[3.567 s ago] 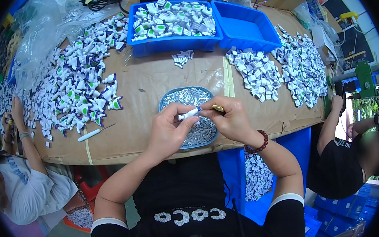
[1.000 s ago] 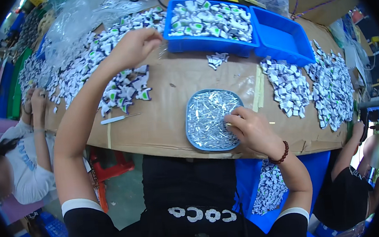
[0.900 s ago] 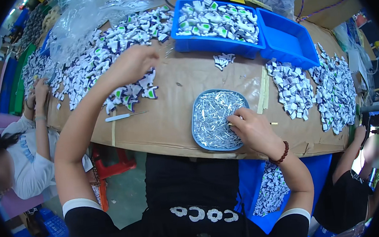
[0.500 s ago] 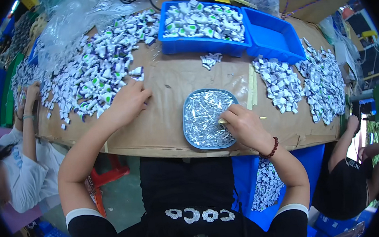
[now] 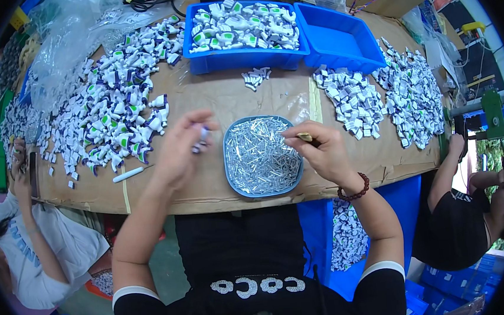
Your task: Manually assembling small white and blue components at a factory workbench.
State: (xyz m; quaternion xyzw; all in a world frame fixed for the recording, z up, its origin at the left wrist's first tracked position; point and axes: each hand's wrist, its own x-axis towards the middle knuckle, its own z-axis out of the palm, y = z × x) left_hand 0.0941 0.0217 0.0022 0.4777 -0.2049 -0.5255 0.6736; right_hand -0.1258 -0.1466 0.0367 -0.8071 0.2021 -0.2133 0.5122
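My left hand (image 5: 185, 148), slightly blurred, is closed around a small white-and-purple plastic part (image 5: 202, 139) above the table, left of the pin tray. Thumb and fingertips of my right hand (image 5: 321, 152) are pinched together over the tray's right edge. A slim yellowish tool (image 5: 304, 137) lies in that hand; its exact kind is unclear, and whether a pin is also in the fingertips cannot be made out. Between the hands, the rounded blue-grey tray (image 5: 227, 170) holds many short silvery metal pins (image 5: 263, 150).
Left is a heap of white, purple and green plastic parts (image 5: 118, 103), with a white pen (image 5: 129, 174) nearer me. A filled blue bin (image 5: 244, 61) and another blue bin (image 5: 345, 61) stand behind. Small white pieces (image 5: 354, 105) lie right. Co-workers sit at both sides.
My left hand has left the heap and moved right, bringing a plastic part. My right hand has risen from among the pins to the tray's edge. The white pen has come into view.
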